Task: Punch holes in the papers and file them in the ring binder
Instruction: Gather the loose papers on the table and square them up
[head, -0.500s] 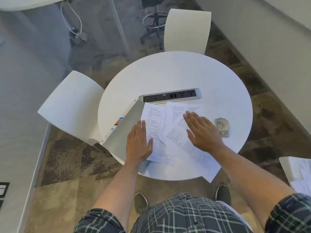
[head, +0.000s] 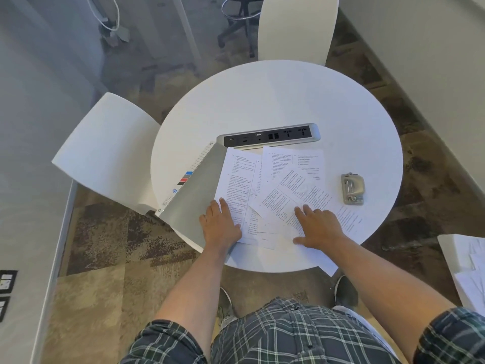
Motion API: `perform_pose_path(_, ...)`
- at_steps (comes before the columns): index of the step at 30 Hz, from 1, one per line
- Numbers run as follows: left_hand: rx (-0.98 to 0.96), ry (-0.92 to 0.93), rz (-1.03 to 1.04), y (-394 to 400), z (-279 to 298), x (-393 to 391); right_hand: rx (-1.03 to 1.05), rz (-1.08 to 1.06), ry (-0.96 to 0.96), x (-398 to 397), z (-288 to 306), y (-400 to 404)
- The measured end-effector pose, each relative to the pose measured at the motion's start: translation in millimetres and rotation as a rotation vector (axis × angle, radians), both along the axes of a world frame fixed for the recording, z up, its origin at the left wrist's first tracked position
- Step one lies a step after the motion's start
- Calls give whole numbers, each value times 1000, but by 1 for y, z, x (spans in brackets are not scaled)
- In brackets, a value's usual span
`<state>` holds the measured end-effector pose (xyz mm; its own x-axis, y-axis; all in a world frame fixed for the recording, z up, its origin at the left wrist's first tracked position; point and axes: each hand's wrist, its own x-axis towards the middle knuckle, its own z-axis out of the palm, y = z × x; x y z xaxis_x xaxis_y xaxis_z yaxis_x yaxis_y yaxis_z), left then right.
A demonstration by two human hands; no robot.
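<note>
Several printed papers (head: 273,190) lie fanned and overlapping on the round white table (head: 288,101). A grey ring binder (head: 194,198) lies closed at the table's left edge, partly under the papers. My left hand (head: 220,227) rests flat, fingers apart, on the binder and the left sheet's near corner. My right hand (head: 319,227) lies flat with spread fingers on the near end of the right sheets. A metal hole punch (head: 353,189) sits to the right of the papers, apart from both hands.
A silver power and socket strip (head: 270,136) stands just behind the papers. White chairs sit at the left (head: 105,151) and at the far side (head: 296,27). A white surface with more papers (head: 469,269) is at the right edge.
Both hands have slid back toward me, from the middle of the sheets to their near ends. The papers look slightly more spread.
</note>
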<state>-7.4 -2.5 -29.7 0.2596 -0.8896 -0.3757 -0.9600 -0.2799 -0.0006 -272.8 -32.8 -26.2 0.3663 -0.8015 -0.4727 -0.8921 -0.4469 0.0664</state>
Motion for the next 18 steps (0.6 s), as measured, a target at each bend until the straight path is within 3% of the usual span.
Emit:
perform_pose_path(11,-83,127,277,-19,0,2,29,4,33,12,-8,7)
perform_pose_path(18,-42,106,389,-23,-1,-4,25,17,46,12,-11,9)
